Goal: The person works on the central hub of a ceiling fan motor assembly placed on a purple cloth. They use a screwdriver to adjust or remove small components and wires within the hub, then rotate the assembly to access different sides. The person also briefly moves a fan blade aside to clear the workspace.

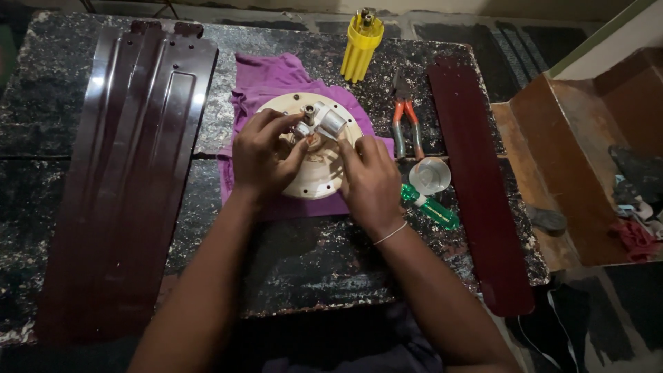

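While both hands work at it, the notes run from the middle of the table outward.

Round cream disc (319, 173): lies flat on a purple cloth (266, 79), near the middle of the table (311, 262), closer to the far edge.
Metal fitting (324, 123): stands at the disc's centre, silver-grey, with a short barrel lying sideways.
Left hand (261, 153): rests on the disc's left half; fingers curled narrow, tips pinching at a small part of the fitting.
Right hand (373, 181): pressed on the disc's right rim, fingers bent and close together; a thin band on the wrist.
Pliers (406, 117): orange handles, just right of the cloth.
Clear cup (429, 175): beside the right hand.
Green bottle (431, 207): lies on its side near the cup.
Yellow tool set (360, 43): upright at the far edge.
Dark red blades (131, 166): stacked along the left edge.
Single blade (476, 173): along the right edge, its near end overhanging.
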